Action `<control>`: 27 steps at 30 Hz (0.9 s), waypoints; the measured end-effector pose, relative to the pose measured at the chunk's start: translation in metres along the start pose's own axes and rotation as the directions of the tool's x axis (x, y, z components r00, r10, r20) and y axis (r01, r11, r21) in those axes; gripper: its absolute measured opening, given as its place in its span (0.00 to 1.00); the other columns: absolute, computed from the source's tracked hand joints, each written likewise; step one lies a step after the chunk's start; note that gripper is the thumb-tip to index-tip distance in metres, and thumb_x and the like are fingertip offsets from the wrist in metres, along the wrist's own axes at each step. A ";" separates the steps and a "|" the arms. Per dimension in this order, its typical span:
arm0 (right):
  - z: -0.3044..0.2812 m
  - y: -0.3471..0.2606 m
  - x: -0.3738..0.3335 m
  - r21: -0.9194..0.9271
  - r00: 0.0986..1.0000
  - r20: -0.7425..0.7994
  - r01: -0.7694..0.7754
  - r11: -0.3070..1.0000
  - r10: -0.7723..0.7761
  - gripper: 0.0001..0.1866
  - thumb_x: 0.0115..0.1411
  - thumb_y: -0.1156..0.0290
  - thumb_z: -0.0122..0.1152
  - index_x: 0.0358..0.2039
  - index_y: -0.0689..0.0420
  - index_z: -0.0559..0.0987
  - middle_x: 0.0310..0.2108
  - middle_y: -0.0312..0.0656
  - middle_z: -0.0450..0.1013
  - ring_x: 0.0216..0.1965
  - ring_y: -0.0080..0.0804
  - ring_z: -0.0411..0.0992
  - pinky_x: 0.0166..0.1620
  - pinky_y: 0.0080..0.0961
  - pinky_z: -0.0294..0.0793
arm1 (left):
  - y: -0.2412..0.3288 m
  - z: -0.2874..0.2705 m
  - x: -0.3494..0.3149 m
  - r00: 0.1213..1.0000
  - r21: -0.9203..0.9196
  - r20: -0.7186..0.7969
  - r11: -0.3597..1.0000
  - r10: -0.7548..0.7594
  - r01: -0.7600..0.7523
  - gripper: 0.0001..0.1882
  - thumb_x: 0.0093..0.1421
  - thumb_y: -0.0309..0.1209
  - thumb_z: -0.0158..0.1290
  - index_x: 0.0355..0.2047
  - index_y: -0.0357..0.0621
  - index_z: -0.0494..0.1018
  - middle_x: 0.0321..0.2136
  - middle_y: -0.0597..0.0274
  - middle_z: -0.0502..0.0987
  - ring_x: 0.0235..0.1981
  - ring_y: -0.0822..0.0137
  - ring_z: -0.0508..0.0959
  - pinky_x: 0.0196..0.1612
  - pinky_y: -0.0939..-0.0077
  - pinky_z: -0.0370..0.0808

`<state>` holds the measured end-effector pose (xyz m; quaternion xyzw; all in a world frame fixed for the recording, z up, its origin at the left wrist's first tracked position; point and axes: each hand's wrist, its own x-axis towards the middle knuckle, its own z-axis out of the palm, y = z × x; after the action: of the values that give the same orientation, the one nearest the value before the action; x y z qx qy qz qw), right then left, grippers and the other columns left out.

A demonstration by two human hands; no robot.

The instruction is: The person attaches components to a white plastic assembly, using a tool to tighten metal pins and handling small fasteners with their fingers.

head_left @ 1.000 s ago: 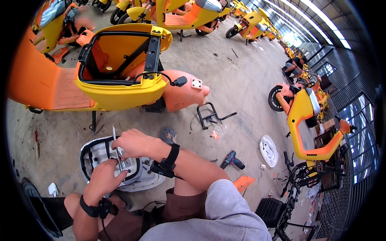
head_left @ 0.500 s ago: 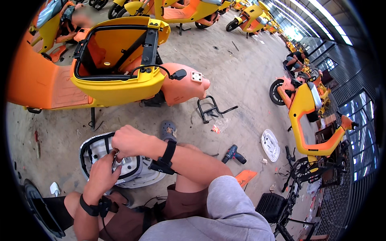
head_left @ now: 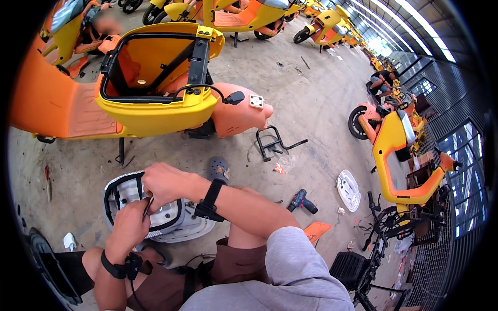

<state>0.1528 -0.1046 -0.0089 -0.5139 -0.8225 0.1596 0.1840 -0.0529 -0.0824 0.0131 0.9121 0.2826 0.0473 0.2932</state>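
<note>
A grey-white hollow shell [head_left: 179, 228] with a black rim strip lies on the floor in front of me, its inner side up. Both of my hands meet above its near left part. My left hand [head_left: 128, 224] is closed, thumb and fingers pinching a thin dark piece [head_left: 147, 205] too small to name. From the right, my right hand [head_left: 165, 182] reaches over with curled fingers at that same piece. Its fingertips are mostly hidden behind the back of the hand, so what they grip cannot be made out. Black straps with small devices circle both wrists.
Beyond the shell stands a yellow-orange scooter [head_left: 155, 111] with an open storage box. A black metal bracket [head_left: 275, 142], a cordless drill [head_left: 302, 201], a white oval cover [head_left: 348, 191] and an orange panel [head_left: 317, 230] lie to the right. A bare scooter frame [head_left: 376, 249] stands at lower right.
The left fingers have closed more tightly around the thin dark piece, and the right hand has turned slightly. The whole view has shifted a little; the shell stays in place.
</note>
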 end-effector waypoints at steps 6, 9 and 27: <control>0.010 -0.002 -0.001 0.044 0.996 0.081 -0.052 0.998 0.049 0.22 0.36 0.50 0.71 0.18 0.60 0.83 0.16 0.49 0.74 0.22 0.50 0.74 0.29 0.41 0.75 | -0.001 -0.004 -0.004 0.998 0.021 0.056 1.000 -0.017 0.016 0.16 0.53 0.24 0.57 0.43 0.34 0.75 0.37 0.40 0.78 0.41 0.39 0.77 0.44 0.48 0.74; 0.010 0.001 0.001 0.034 0.989 0.124 -0.088 0.996 0.083 0.22 0.37 0.50 0.70 0.17 0.60 0.82 0.16 0.49 0.74 0.22 0.50 0.74 0.29 0.41 0.75 | 0.000 -0.008 -0.006 0.996 0.012 0.087 1.000 -0.003 0.002 0.19 0.53 0.24 0.58 0.46 0.34 0.75 0.37 0.40 0.79 0.42 0.40 0.78 0.45 0.49 0.74; -0.004 0.005 -0.007 0.108 0.949 0.177 -0.283 0.953 0.262 0.25 0.39 0.48 0.73 0.17 0.61 0.81 0.17 0.49 0.75 0.24 0.51 0.76 0.31 0.41 0.75 | 0.012 -0.004 0.008 0.999 -0.051 0.028 0.999 0.016 -0.015 0.24 0.55 0.28 0.59 0.52 0.29 0.72 0.42 0.40 0.79 0.43 0.41 0.78 0.48 0.52 0.74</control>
<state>0.1619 -0.1087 -0.0085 -0.5950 -0.7432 0.2786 0.1269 -0.0409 -0.0838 0.0226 0.9071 0.2701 0.0437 0.3197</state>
